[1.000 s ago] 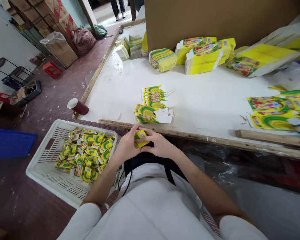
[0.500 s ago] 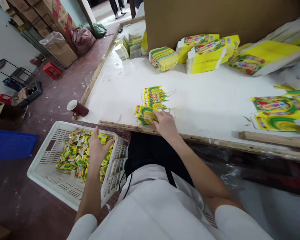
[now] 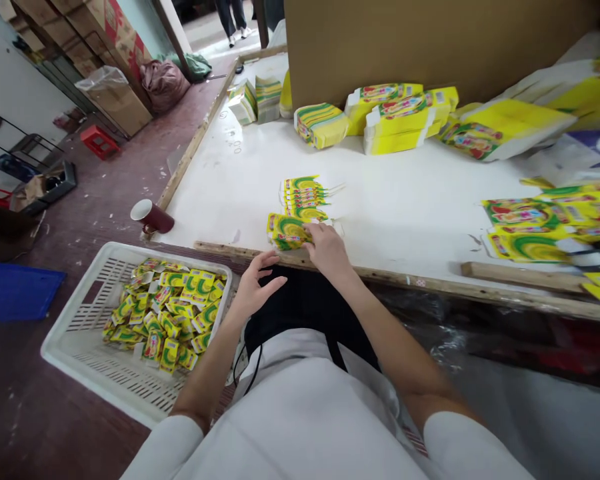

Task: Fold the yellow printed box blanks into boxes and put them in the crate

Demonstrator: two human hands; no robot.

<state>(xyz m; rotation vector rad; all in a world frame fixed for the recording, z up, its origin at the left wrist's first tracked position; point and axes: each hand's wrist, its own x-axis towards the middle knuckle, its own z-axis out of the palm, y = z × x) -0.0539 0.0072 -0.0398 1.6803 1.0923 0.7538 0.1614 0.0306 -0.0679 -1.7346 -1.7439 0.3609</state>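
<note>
My right hand (image 3: 327,250) has its fingers closed on the right end of a small yellow and green carton (image 3: 286,231) near the table's front edge. Behind that carton lies an overlapping row of flat yellow cartons (image 3: 303,193). My left hand (image 3: 256,285) holds nothing; its fingers and thumb are apart, just in front of the table edge and left of the carton. Left of it, a white plastic basket (image 3: 75,320) holds many small folded cartons (image 3: 173,307) of the same print.
A dark red mug (image 3: 157,219) stands at the table's left corner. Stacks of larger yellow cartons (image 3: 397,127) line the back against a brown board (image 3: 430,47). More flat cartons (image 3: 525,243) and a wooden strip (image 3: 525,277) lie at the right. A person's legs (image 3: 233,20) show far back.
My left hand has moved right, from above the basket to the table's front edge near the carton. My right hand stays on the carton. The view has shifted slightly.
</note>
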